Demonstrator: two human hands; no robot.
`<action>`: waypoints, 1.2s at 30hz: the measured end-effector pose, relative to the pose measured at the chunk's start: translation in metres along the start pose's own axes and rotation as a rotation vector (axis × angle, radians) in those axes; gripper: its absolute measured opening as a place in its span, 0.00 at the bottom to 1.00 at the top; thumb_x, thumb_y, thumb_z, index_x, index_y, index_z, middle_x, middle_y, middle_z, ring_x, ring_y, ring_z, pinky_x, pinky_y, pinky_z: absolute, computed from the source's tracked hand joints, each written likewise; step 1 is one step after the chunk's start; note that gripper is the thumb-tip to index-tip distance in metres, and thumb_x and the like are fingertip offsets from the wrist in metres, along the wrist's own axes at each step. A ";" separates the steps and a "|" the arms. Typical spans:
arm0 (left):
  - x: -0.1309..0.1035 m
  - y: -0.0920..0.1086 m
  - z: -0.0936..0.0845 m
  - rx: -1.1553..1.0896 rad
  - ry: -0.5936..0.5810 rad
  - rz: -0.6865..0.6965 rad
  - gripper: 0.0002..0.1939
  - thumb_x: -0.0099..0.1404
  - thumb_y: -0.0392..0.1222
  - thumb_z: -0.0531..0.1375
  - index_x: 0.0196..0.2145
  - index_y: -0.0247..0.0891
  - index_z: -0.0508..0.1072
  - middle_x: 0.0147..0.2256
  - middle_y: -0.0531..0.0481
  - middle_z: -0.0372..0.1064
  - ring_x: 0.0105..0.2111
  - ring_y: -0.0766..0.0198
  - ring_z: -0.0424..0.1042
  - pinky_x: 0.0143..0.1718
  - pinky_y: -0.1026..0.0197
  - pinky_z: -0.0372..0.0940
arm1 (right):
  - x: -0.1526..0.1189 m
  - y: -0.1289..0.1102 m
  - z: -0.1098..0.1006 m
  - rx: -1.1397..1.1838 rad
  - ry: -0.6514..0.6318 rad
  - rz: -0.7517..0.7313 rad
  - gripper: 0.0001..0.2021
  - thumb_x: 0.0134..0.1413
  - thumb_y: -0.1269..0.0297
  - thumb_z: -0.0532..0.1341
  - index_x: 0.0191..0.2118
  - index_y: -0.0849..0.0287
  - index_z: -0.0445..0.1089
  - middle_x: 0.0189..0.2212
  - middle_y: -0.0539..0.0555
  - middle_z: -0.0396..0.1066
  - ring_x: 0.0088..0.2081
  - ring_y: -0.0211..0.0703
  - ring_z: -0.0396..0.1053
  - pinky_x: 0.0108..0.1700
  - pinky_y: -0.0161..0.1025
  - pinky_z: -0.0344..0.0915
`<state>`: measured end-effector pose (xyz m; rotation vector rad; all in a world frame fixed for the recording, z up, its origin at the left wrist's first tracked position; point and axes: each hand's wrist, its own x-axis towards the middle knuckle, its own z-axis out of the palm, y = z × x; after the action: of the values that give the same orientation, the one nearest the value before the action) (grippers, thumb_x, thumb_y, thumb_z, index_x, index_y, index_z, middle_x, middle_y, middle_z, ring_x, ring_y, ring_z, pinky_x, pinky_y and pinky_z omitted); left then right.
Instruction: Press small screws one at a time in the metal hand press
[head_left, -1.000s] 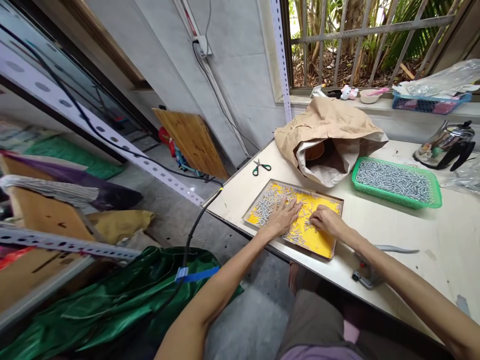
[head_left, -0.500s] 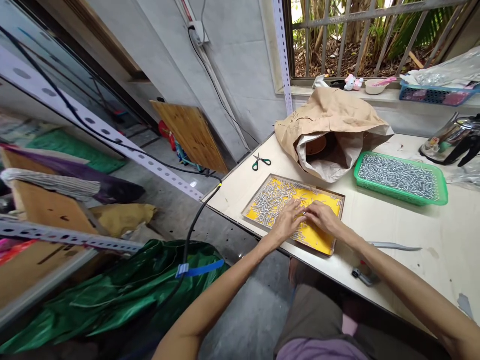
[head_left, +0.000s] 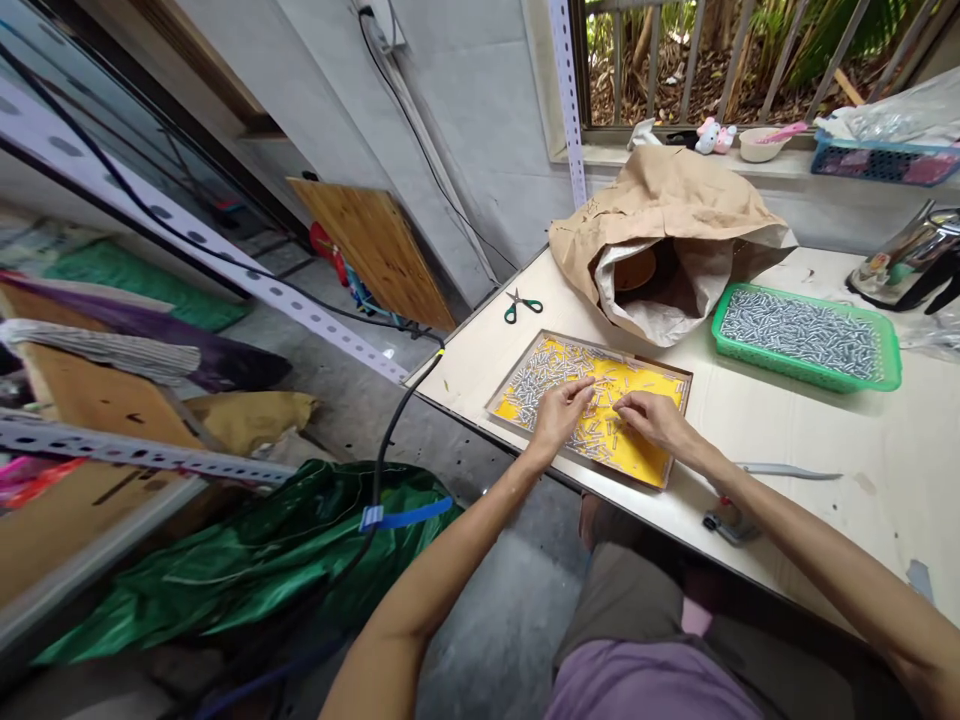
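A shallow tray (head_left: 517, 432) with a yellow bottom lies on the table, strewn with small silver screw-like pieces (head_left: 540, 378) that are thickest at its left side. Over the middle of the tray is my left hand (head_left: 556, 418), fingers drawn together among the pieces. My right hand (head_left: 654, 420) is closed in a pinch above the yellow right half, a short gap from the left one. Anything between the fingertips of either hand is too small to make out. A green basket (head_left: 806, 376) full of similar silver pieces stands to the right, behind my right forearm.
An open brown paper sack (head_left: 675, 205) sits behind the tray. Scissors (head_left: 521, 305) lie at the left. A grey blade-like strip (head_left: 791, 470) and a small dark tool (head_left: 727, 525) are near my right forearm. A kettle (head_left: 911, 260) stands at the far right.
My hands have moved apart, the left one shifting left and the right one staying over the tray's right half. Loose silver pieces now show between them. The view has tilted slightly.
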<state>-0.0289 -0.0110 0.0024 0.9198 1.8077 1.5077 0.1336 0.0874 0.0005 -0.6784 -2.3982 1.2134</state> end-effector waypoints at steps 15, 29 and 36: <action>-0.020 -0.002 -0.032 0.299 -0.032 0.075 0.10 0.61 0.39 0.61 0.38 0.37 0.81 0.35 0.46 0.79 0.32 0.62 0.75 0.35 0.62 0.69 | -0.010 -0.037 0.017 -0.639 -0.427 -0.257 0.11 0.62 0.71 0.55 0.41 0.58 0.75 0.39 0.57 0.72 0.41 0.43 0.66 0.41 0.37 0.60; -0.009 0.000 -0.052 0.960 -0.552 0.377 0.08 0.65 0.35 0.59 0.38 0.39 0.79 0.34 0.47 0.70 0.40 0.58 0.69 0.43 0.59 0.62 | -0.010 -0.026 -0.001 -0.692 -0.288 0.081 0.14 0.65 0.69 0.49 0.44 0.60 0.72 0.42 0.59 0.71 0.41 0.44 0.69 0.38 0.36 0.61; -0.007 0.004 -0.046 0.687 -0.360 0.225 0.02 0.59 0.34 0.63 0.29 0.37 0.75 0.28 0.51 0.72 0.31 0.63 0.70 0.34 0.63 0.64 | -0.006 -0.018 0.011 -0.103 -0.065 0.025 0.10 0.60 0.65 0.55 0.40 0.59 0.73 0.30 0.53 0.72 0.31 0.39 0.68 0.34 0.37 0.63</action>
<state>-0.0615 -0.0429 0.0147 1.6438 2.0098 0.7395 0.1281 0.0680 0.0090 -0.7125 -2.5272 1.1446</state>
